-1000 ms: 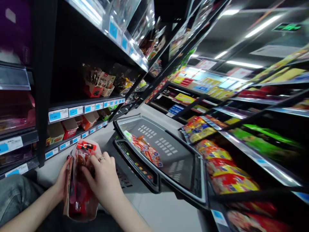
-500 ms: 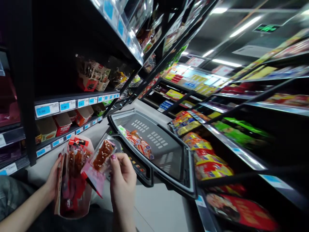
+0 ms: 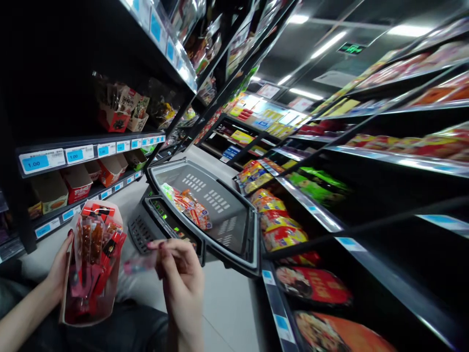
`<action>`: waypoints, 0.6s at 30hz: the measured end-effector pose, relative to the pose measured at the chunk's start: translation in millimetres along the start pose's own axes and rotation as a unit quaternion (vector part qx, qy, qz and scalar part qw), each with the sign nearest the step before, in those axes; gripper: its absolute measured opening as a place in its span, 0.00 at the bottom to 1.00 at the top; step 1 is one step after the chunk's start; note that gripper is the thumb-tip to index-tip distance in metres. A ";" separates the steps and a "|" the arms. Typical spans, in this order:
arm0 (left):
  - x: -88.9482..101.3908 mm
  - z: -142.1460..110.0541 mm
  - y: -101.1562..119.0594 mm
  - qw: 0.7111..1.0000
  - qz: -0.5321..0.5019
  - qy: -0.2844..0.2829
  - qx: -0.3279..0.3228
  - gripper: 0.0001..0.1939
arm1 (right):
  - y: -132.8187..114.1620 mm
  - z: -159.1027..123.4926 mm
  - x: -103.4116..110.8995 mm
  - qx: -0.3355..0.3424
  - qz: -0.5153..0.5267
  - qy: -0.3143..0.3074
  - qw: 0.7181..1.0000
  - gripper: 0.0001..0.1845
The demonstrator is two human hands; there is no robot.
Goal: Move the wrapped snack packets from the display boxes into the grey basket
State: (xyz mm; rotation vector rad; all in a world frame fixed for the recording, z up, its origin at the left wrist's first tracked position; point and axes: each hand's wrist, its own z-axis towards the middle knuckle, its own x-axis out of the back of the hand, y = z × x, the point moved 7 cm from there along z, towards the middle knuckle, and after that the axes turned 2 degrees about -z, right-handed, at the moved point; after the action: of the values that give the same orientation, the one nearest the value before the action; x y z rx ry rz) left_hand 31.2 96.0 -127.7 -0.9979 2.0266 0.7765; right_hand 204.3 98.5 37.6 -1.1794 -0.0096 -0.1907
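My left hand [image 3: 58, 274] grips the side of an open cardboard display box [image 3: 68, 305] above my lap. Upright in the box stand several small snack packets [image 3: 91, 244], clear and red with brown food inside. To the right of the box, my right hand [image 3: 183, 278] pinches one snack packet [image 3: 139, 265] between thumb and fingers. That packet is smeared by motion, showing clear and pink. Beyond my hands, a grey shopping basket [image 3: 252, 254] on the floor holds orange-and-white packets [image 3: 192, 210].
At left, a dark shelf [image 3: 91, 142] carries price tags, with snack boxes [image 3: 78, 183] on the lower level. Along the right, shelves hold red-and-yellow packs [image 3: 278, 225], green bags [image 3: 322, 186] and red tubs [image 3: 315, 283]. Pale floor [image 3: 227, 308] runs between.
The packet in my right hand has turned from showing its brown food to a blurred, narrower view. The box now faces me more openly. The whole view has swung right.
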 end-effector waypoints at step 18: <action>4.2 2.1 -1.5 0.999 0.028 -0.014 -0.008 0.18 | -18.6 -0.5 -5.2 0.128 -0.044 -0.024 0.991 0.11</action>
State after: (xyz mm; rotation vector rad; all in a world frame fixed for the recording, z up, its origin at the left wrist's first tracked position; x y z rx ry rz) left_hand 31.4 95.2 -132.5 -0.9378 2.0353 0.8325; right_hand 196.3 92.0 53.9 -0.9275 -0.1247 -0.2310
